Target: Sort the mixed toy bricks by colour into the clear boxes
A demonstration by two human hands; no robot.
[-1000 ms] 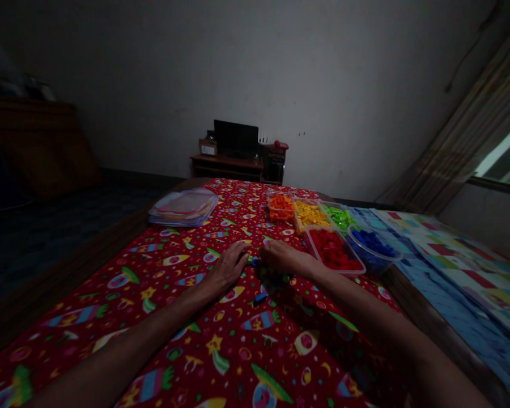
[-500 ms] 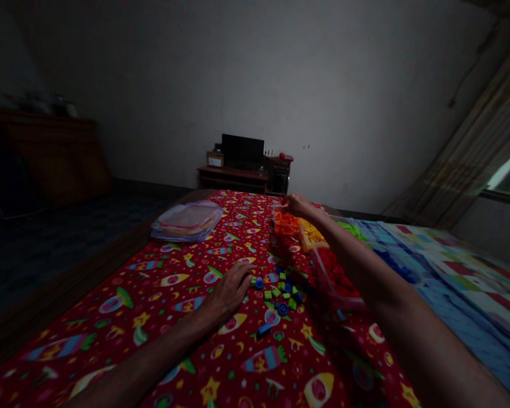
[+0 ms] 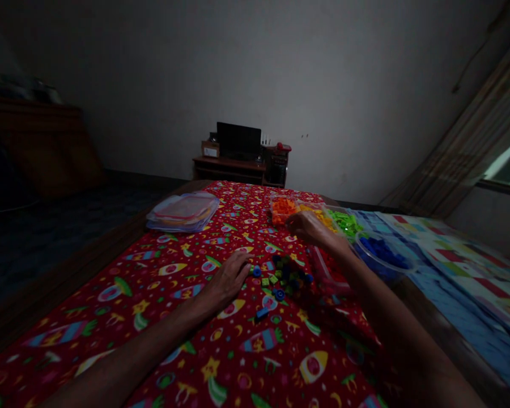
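Observation:
My left hand (image 3: 227,279) lies flat on the red patterned cloth (image 3: 165,317), fingers spread, its tips beside a small heap of green and blue bricks (image 3: 283,277). My right hand (image 3: 308,226) hovers above the cloth near the tub of orange bricks (image 3: 281,208) and the tub of yellow bricks (image 3: 318,215). Its fingers curl loosely downward; whether they hold a brick is too dark to tell. A single blue brick (image 3: 261,313) lies apart, nearer to me.
Tubs of green bricks (image 3: 346,222), red bricks (image 3: 329,269) and a bowl of blue bricks (image 3: 382,255) stand at the right. A stack of clear lids (image 3: 182,211) lies far left. A striped mat (image 3: 459,266) covers the right side. A desk with a monitor (image 3: 238,148) stands at the wall.
My right hand reached from the heap out to the orange tub, then drew back toward me to hover by the yellow tub. My left hand stayed flat on the cloth.

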